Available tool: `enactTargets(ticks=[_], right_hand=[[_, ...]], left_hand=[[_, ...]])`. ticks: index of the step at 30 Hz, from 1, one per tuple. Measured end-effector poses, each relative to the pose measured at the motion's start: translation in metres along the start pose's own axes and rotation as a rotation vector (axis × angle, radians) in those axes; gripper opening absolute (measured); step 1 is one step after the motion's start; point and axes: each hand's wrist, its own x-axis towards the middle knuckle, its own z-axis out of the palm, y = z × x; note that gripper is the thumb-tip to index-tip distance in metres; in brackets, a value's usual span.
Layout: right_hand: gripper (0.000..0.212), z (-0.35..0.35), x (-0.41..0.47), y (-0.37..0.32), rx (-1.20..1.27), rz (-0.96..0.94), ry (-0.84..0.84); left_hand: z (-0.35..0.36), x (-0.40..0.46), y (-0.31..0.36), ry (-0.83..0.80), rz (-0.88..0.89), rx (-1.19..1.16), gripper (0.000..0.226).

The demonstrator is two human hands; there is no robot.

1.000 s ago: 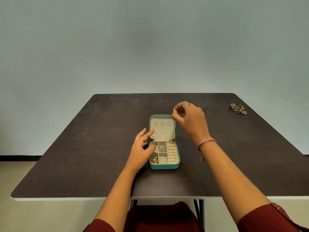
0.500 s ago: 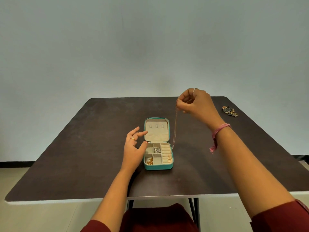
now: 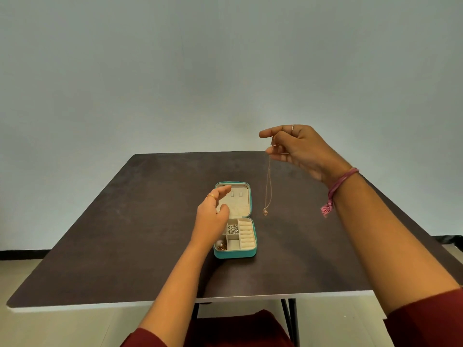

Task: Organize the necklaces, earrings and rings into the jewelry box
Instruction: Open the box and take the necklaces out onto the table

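Head view: the right hand (image 3: 302,149) is raised above the far right part of the dark bench (image 3: 125,234), its fingers (image 3: 271,150) pinching a thin necklace (image 3: 267,186) that hangs straight down, its small pendant just right of the open teal jewelry box (image 3: 235,255). The left hand (image 3: 213,216) hovers over the box's left side, fingers loosely spread and holding nothing. Silver pieces (image 3: 233,229) and gold pieces (image 3: 221,246) lie in separate compartments.
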Motion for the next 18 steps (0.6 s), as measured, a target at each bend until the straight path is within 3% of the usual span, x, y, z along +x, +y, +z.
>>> enactTargets(ticks=[8, 18], right_hand=[[0.029, -0.012, 0.003, -0.011, 0.204, 0.063, -0.04], [0.035, -0.023, 0.004, -0.029, 0.408, 0.079, -0.127]], left_hand=[[0.017, 0.007, 0.03, -0.185, -0.045, -0.134, 0.059], [0.041, -0.008, 0.037, -0.436, -0.354, -0.439, 0.064]])
